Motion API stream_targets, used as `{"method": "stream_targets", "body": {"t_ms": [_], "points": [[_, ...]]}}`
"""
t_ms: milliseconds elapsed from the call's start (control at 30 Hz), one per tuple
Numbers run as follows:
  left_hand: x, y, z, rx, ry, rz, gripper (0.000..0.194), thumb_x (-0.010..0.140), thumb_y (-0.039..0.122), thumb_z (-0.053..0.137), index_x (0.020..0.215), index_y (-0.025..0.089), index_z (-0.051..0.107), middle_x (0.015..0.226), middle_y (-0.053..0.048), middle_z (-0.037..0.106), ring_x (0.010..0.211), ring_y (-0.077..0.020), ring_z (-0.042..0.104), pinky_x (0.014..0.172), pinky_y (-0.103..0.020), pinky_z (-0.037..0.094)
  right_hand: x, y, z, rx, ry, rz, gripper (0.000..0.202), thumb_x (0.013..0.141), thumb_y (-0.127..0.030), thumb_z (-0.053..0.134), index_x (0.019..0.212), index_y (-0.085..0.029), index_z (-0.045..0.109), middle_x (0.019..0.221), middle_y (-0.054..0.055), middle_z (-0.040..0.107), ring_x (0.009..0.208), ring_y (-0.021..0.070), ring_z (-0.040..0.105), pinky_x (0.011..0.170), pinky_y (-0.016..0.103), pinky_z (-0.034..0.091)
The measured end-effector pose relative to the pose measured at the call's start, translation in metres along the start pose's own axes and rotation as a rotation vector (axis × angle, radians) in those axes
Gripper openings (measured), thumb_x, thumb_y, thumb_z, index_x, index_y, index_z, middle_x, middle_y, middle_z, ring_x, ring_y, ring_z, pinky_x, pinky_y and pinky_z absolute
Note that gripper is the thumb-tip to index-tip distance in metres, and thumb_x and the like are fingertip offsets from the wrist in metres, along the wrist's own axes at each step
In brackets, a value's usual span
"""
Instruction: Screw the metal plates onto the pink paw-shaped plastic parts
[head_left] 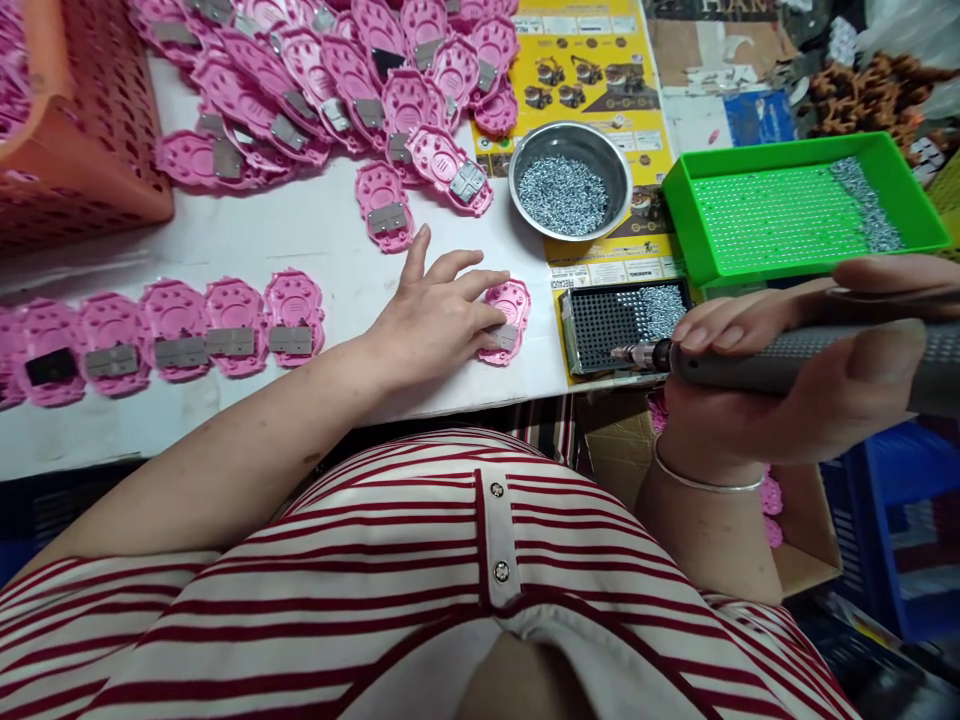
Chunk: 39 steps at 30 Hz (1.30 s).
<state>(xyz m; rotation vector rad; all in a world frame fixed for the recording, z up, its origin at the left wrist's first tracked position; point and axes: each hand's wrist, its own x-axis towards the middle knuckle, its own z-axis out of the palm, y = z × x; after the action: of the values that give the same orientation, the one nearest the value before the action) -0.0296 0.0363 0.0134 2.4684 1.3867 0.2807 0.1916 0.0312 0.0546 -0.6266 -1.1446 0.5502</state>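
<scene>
My left hand (439, 325) rests on the white tabletop, its thumb and a finger gripping the left side of a pink plastic casing (512, 305) with a grey plate in its lower part. The other fingers of this hand are spread. My right hand (780, 360) is closed around a grey electric screwdriver (739, 368). The screwdriver's bit points left, over the lower part of a black perforated tray (592, 325). Small silver screws (661, 308) lie in the tray's right part. Whether a screw sits on the bit is too small to tell.
Several pink casings stand in a row (174, 325) at left. More lie in a pile (322, 90) at the back. A metal bowl (517, 200) and a green tray (772, 270) hold screws. An orange basket (112, 150) stands far left; a cardboard box (814, 530) is below right.
</scene>
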Motion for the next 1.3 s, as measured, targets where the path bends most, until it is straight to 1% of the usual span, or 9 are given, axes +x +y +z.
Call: {"method": "stream_targets", "body": {"t_ms": [100,233,533,700,800,900,1100,1233,1300], "points": [[0.001,0.01,0.004,-0.004,0.002,0.001,0.024,0.097,0.028,0.055,0.104,0.029,0.078,0.145,-0.002,0.062,0.145,-0.0348,0.042,0.126,-0.073,0.006,0.007,0.003,-0.002,-0.022,0.012,-0.05,0.017,0.087,-0.038,0.06,0.09,-0.024,0.069,0.055,-0.008,0.051,0.043,0.0063,0.044,0.043,0.025,0.043],[0.001,0.022,0.01,-0.041,0.036,0.015,0.023,0.094,0.024,0.059,0.104,0.032,0.079,0.143,-0.001,0.063,0.144,-0.0347,0.044,0.125,-0.075,0.007,0.016,0.017,-0.008,-0.088,0.067,-0.12,0.015,0.092,-0.032,0.052,0.093,-0.023,0.064,0.057,-0.009,0.049,0.042,0.0043,0.044,0.043,0.021,0.037],[0.0,0.033,0.018,-0.043,0.091,0.006,0.025,0.096,0.027,0.057,0.104,0.032,0.08,0.14,-0.004,0.066,0.138,-0.0365,0.049,0.122,-0.078,0.01,0.021,0.052,-0.023,-0.218,0.082,-0.184,0.022,0.091,-0.045,0.058,0.102,-0.026,0.055,0.058,-0.009,0.038,0.041,0.0057,0.038,0.042,0.023,0.035],[0.0,0.035,0.02,-0.006,0.097,0.0,0.024,0.097,0.027,0.057,0.104,0.032,0.08,0.137,-0.004,0.067,0.136,-0.0361,0.051,0.122,-0.079,0.012,0.021,0.06,-0.023,-0.242,0.076,-0.163,0.024,0.091,-0.046,0.061,0.102,-0.025,0.058,0.058,-0.007,0.036,0.042,0.0057,0.039,0.043,0.024,0.035],[0.0,0.035,0.019,-0.004,0.091,0.001,0.024,0.097,0.027,0.056,0.104,0.03,0.08,0.137,-0.005,0.067,0.135,-0.0372,0.052,0.121,-0.079,0.014,0.022,0.067,-0.024,-0.294,0.072,-0.176,0.031,0.092,-0.054,0.058,0.104,-0.026,0.054,0.061,-0.007,0.037,0.042,0.0053,0.038,0.044,0.024,0.036],[0.0,0.035,0.019,-0.013,0.092,0.0,0.024,0.097,0.027,0.057,0.104,0.03,0.079,0.137,-0.005,0.067,0.135,-0.0374,0.052,0.121,-0.08,0.014,0.023,0.073,-0.026,-0.315,0.098,-0.155,0.038,0.09,-0.06,0.058,0.104,-0.025,0.049,0.065,-0.007,0.041,0.041,0.0031,0.035,0.042,0.023,0.034],[0.001,0.035,0.02,0.014,0.096,0.01,0.021,0.097,0.028,0.06,0.104,0.027,0.079,0.137,-0.007,0.068,0.134,-0.0376,0.053,0.12,-0.08,0.017,0.024,0.075,-0.031,-0.28,0.051,-0.051,0.048,0.085,-0.066,0.061,0.104,-0.025,0.045,0.075,-0.005,0.049,0.042,0.0018,0.037,0.042,0.024,0.034],[0.002,0.035,0.022,0.023,0.118,0.016,0.018,0.094,0.026,0.063,0.102,0.025,0.08,0.135,-0.007,0.069,0.132,-0.0374,0.054,0.119,-0.081,0.018,0.024,0.075,-0.035,-0.233,0.015,-0.065,0.039,0.089,-0.06,0.06,0.102,-0.025,0.049,0.06,-0.009,0.037,0.039,0.0046,0.036,0.043,0.024,0.036],[0.002,0.035,0.023,0.023,0.127,0.017,0.017,0.094,0.026,0.065,0.102,0.025,0.08,0.134,-0.007,0.069,0.132,-0.0371,0.055,0.119,-0.081,0.018,0.024,0.075,-0.037,-0.224,0.008,-0.07,0.039,0.089,-0.06,0.059,0.103,-0.025,0.05,0.057,-0.009,0.035,0.04,0.0061,0.038,0.047,0.026,0.04]]}}
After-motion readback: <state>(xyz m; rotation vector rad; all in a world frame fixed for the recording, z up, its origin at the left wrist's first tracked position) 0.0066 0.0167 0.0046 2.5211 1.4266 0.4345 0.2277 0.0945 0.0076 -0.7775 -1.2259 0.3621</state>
